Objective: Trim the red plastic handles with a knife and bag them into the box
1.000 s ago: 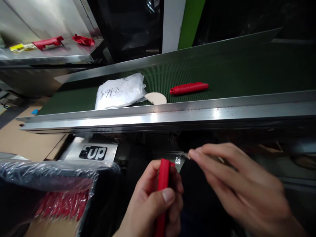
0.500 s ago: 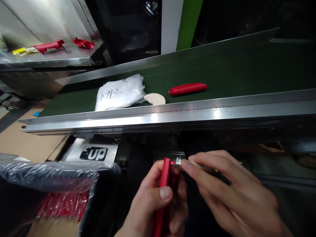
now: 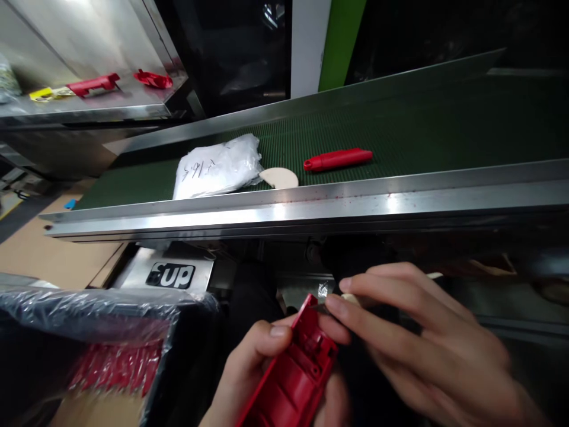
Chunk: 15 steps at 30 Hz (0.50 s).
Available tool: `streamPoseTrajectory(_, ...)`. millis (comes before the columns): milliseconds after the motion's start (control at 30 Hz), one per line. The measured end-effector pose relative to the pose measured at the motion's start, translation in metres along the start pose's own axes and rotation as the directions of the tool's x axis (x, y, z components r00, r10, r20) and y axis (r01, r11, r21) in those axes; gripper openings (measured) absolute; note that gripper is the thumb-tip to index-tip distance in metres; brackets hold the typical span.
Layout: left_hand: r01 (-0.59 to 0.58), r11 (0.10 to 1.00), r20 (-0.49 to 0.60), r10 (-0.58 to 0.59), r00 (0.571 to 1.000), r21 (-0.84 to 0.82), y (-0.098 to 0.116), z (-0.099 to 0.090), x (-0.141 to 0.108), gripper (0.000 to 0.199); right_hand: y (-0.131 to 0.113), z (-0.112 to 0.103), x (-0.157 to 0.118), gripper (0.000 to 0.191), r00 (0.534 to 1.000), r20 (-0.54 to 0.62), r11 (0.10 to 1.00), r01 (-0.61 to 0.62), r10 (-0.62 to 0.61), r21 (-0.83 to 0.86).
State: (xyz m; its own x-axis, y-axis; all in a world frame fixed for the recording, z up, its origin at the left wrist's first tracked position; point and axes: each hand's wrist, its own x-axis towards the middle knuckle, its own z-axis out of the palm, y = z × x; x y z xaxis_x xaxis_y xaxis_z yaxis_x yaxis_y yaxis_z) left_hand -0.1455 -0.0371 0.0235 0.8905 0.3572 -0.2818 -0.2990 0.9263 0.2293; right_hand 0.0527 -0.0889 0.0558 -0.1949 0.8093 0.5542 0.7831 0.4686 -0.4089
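My left hand (image 3: 262,362) is closed around a red plastic shell (image 3: 288,379). Its hollow, ribbed inner side faces up, with small posts near the far end. In my right hand (image 3: 418,338) a small knife with a pale handle (image 3: 350,298) is pinched between thumb and fingers. The thin blade (image 3: 319,308) meets the shell's far end; most of the handle is hidden by the fingers. Beyond my hands, another red plastic part (image 3: 338,159) lies on the green conveyor belt (image 3: 400,136).
A white plastic bag (image 3: 217,169) with handwriting and a beige rounded piece (image 3: 280,177) lie on the belt. Its metal rail (image 3: 249,217) runs across in front of me. At lower left stands a plastic-lined bin (image 3: 186,302) holding wrapped red parts (image 3: 118,365). More red pieces (image 3: 153,79) sit on a metal table.
My left hand has turned the red shell from its narrow edge to its hollow inside. My right hand keeps its grip on the knife, nearly in the same place.
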Motion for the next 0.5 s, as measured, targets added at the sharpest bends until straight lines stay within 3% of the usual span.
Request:
streamPoseTrajectory(200, 0.014, 1.0, -0.086, -0.014, 0.996, 0.004, 0.0, 0.002, -0.005, 0.041, 0.003, 0.003, -0.004, 0.041, 1.0, 0.01, 1.0, 0.025, -0.025, -0.003)
streamPoseTrajectory(333, 0.022, 1.0, -0.081, -0.022, 0.996, 0.0, -0.001, 0.003, -0.003, 0.042, 0.005, 0.003, -0.005, 0.041, 0.999, -0.004, 0.999, 0.033, -0.033, 0.014)
streamPoseTrajectory(500, -0.11, 0.994, -0.175, 0.113, 0.978, 0.027, -0.002, 0.009, 0.001, 0.03, 0.009, 0.006, -0.011, 0.039, 0.997, -0.004, 0.997, 0.072, -0.072, -0.034)
